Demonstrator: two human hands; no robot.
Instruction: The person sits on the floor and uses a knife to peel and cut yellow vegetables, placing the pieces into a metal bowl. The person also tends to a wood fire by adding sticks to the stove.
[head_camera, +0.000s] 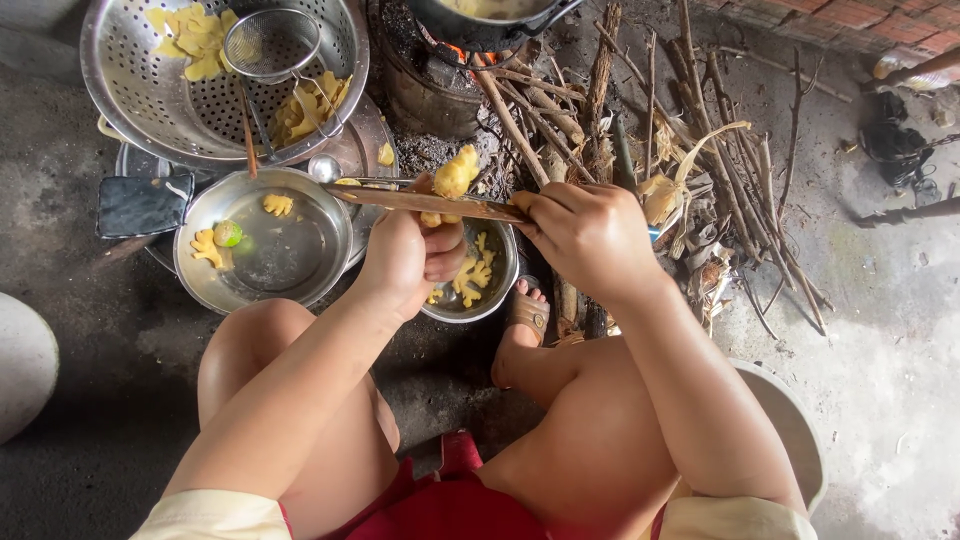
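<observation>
While left hand (412, 255) grips dough piece (455, 173), right hand (590, 235) holds stick (425, 203).

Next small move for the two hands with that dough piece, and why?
Probably slide the stick along to trim or ease off the yellow dough piece. The right hand grips the stick's end, the left hand holds the dough against it, directly above the small steel bowl that already holds shaped pieces, so it would drop there.
</observation>
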